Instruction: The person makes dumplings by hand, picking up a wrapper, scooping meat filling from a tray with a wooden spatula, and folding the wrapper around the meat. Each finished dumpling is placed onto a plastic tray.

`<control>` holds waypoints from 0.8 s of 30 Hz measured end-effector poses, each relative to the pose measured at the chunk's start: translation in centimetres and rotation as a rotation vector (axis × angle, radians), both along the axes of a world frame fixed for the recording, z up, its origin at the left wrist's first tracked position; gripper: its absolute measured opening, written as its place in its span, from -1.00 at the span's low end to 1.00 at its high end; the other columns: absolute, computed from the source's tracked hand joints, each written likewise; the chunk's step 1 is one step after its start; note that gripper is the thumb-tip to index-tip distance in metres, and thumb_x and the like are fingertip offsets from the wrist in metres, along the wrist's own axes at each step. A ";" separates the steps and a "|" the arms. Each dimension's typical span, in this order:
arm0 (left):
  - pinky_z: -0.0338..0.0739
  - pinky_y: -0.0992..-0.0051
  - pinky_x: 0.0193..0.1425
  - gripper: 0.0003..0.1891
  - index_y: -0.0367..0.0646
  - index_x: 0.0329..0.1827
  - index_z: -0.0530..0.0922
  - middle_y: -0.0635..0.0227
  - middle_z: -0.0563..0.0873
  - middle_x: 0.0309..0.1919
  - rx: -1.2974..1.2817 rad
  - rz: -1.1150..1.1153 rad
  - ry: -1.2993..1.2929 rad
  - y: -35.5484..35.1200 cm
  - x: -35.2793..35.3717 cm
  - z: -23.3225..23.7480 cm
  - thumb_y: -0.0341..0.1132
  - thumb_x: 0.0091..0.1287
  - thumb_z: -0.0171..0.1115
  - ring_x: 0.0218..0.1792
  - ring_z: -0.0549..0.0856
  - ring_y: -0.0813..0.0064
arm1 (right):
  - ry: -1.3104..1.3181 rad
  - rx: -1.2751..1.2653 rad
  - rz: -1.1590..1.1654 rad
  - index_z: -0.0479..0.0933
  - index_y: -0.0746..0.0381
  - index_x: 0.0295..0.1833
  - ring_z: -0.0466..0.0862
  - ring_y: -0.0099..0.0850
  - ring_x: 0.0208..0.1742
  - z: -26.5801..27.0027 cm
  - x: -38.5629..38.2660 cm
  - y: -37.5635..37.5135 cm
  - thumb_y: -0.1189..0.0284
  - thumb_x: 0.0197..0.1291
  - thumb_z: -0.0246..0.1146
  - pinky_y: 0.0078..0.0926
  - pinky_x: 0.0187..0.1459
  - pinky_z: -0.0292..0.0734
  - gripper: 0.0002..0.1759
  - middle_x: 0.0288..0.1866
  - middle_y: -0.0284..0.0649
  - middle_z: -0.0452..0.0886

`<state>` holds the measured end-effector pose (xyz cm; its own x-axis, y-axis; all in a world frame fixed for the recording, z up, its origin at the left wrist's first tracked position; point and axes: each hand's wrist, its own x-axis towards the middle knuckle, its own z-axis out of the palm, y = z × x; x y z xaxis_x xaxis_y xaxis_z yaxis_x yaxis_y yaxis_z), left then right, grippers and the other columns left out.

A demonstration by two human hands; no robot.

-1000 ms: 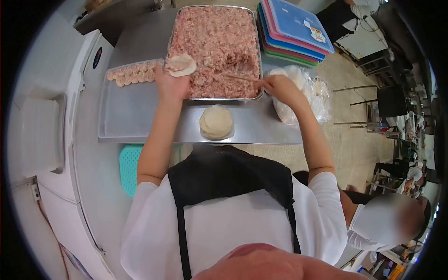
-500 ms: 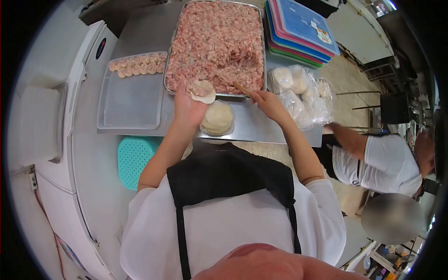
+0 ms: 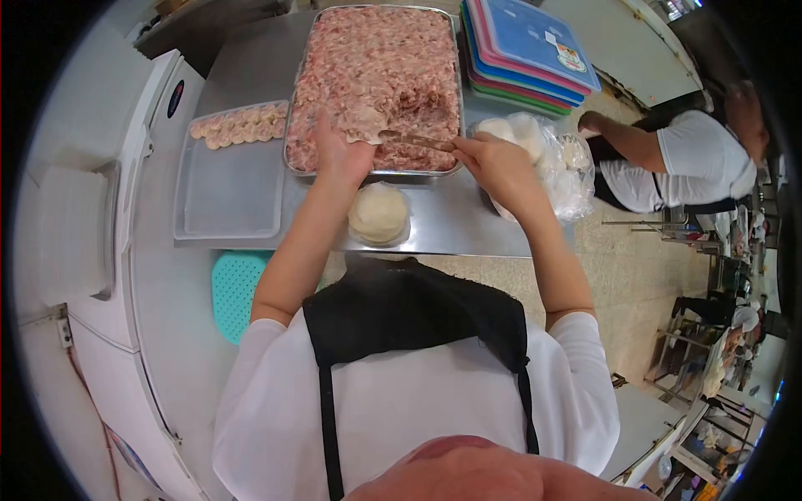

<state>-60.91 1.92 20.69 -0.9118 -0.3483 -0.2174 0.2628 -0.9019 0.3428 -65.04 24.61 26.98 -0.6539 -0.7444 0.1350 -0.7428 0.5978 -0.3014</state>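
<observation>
My left hand [image 3: 342,157] holds a round dumpling wrapper [image 3: 366,130] with some meat on it, over the near edge of the meat tray. In my right hand [image 3: 498,165] is a flat wooden spatula [image 3: 420,141], its tip touching or just at the wrapper's edge. Below both hands, a large metal tray [image 3: 391,174] is heaped with minced meat [image 3: 376,63], which has a hollow at the near right. A stack of round wrappers [image 3: 378,214] lies on the steel table just in front of me.
Left of the meat, a translucent tray [image 3: 230,196] carries rows of filled dumplings [image 3: 238,127] along its far end. Coloured lids [image 3: 530,50] are stacked at the back right, near bagged wrappers [image 3: 560,167]. A turquoise perforated stool [image 3: 236,292] stands below the table. A co-worker [image 3: 702,159] is at right.
The spatula has swung from the meat leftward to the wrapper. My left hand has turned, tilting the wrapper. The co-worker at right has moved farther up in the view.
</observation>
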 end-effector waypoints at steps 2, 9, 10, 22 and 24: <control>0.12 -0.02 0.51 -0.33 -0.20 0.45 0.21 0.05 0.29 0.43 -0.030 0.016 -0.031 0.5 0.1 1.0 0.14 0.47 -0.17 0.43 0.27 0.02 | 0.071 0.035 -0.008 0.57 0.19 -0.10 0.65 -0.07 -0.27 0.4 0.5 0.0 0.34 0.27 0.15 -0.12 -0.28 0.53 -0.80 -0.28 -0.11 0.61; 0.18 -0.17 0.41 -0.23 -0.21 0.31 0.33 0.01 0.33 0.38 0.001 -0.019 -0.126 0.4 0.5 1.5 0.30 0.31 0.06 0.38 0.32 0.00 | 0.145 0.071 0.075 0.54 0.18 -0.02 0.66 -0.08 -0.26 1.9 -0.1 0.3 0.40 0.29 0.10 -0.16 -0.32 0.54 -0.79 -0.31 -0.10 0.59; 0.20 -0.18 0.40 -0.25 -0.23 0.28 0.35 -0.01 0.33 0.36 0.031 -0.009 -0.126 0.4 0.4 1.4 0.28 0.31 0.09 0.37 0.33 -0.02 | 0.172 0.078 0.059 0.54 0.18 -0.01 0.66 -0.08 -0.26 2.8 0.5 0.1 0.41 0.29 0.09 -0.15 -0.30 0.55 -0.79 -0.31 -0.09 0.59; 0.33 0.15 0.40 -0.28 -0.16 0.41 0.28 -0.01 0.60 0.10 -0.889 -0.292 -0.007 -0.2 3.0 2.1 -0.24 0.19 0.37 0.25 0.52 0.12 | -0.518 -0.353 0.027 0.55 0.34 0.12 0.58 -0.42 -0.29 -0.5 -1.2 2.6 0.28 0.44 0.09 -0.46 -0.16 0.49 -0.63 -0.31 -0.15 0.63; 0.36 0.26 0.38 -0.26 -0.15 0.40 0.32 0.06 0.64 0.07 -1.446 -0.117 0.008 0.3 3.0 2.9 -0.33 0.12 0.43 0.21 0.56 0.20 | -0.551 -0.296 0.057 0.57 0.31 0.10 0.63 -0.23 -0.20 0.9 -0.9 3.2 0.28 0.40 0.12 -0.38 -0.10 0.50 -0.65 -0.22 -0.02 0.66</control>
<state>-57.95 2.25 23.60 -0.9493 -0.1791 0.2585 0.2200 0.2091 0.9528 -65.93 27.82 27.83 -0.6465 -0.7629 -0.0045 -0.4595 0.3940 -0.7960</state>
